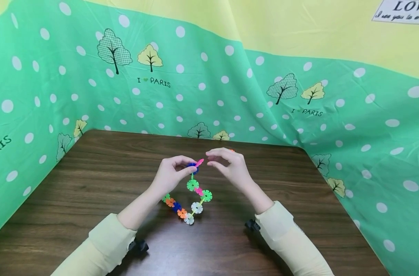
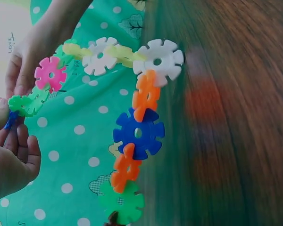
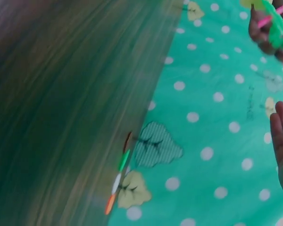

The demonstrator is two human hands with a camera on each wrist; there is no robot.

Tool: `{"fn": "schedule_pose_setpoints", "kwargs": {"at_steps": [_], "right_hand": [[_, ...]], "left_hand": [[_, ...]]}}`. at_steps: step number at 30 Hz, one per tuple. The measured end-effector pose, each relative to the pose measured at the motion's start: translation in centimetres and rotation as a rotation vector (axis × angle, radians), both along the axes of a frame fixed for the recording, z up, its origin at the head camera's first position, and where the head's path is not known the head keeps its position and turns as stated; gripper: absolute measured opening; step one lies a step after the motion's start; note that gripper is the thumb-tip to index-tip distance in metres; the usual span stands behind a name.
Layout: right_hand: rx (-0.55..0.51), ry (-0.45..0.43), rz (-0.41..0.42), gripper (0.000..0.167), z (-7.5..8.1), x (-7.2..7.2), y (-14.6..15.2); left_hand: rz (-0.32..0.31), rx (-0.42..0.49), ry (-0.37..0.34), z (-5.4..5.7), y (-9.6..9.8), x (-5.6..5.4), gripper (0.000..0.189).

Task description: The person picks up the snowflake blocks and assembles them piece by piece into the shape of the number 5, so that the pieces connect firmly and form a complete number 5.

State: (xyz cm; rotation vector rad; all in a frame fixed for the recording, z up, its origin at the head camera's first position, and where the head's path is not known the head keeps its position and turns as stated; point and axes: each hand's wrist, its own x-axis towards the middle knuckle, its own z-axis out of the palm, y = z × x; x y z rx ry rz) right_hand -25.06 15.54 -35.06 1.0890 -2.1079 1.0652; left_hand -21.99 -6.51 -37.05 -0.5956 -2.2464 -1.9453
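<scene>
My left hand [image 1: 171,172] pinches a blue snowflake disc [image 1: 195,171] between thumb and fingers, and a pink disc [image 1: 200,163] sticks up from it. From there a chain of slotted plastic discs hangs down in a loop: green [image 1: 192,185], white [image 1: 197,207], orange [image 2: 146,95], blue [image 2: 138,133] and others, joined by their slots. The chain's other end is partly hidden behind the left hand and wrist in the head view. Just right of the pink disc is my right hand [image 1: 231,168], fingers apart from it and holding nothing.
On the dark wooden table [image 1: 102,172], several loose discs lie flat, among them a green disc [image 3: 124,160] and an orange disc [image 3: 110,204]. In the head view, the right hand mostly hides them. A green dotted cloth [image 1: 195,92] hangs behind and beside the table.
</scene>
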Motion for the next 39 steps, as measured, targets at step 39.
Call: {"fn": "schedule_pose_setpoints", "kwargs": {"at_steps": [39], "right_hand": [[0.593,-0.539,-0.270,0.056,-6.9,-12.9,10.3]], "left_hand": [[0.033,-0.010,-0.013,-0.1,-2.2,0.1,0.019]]}}
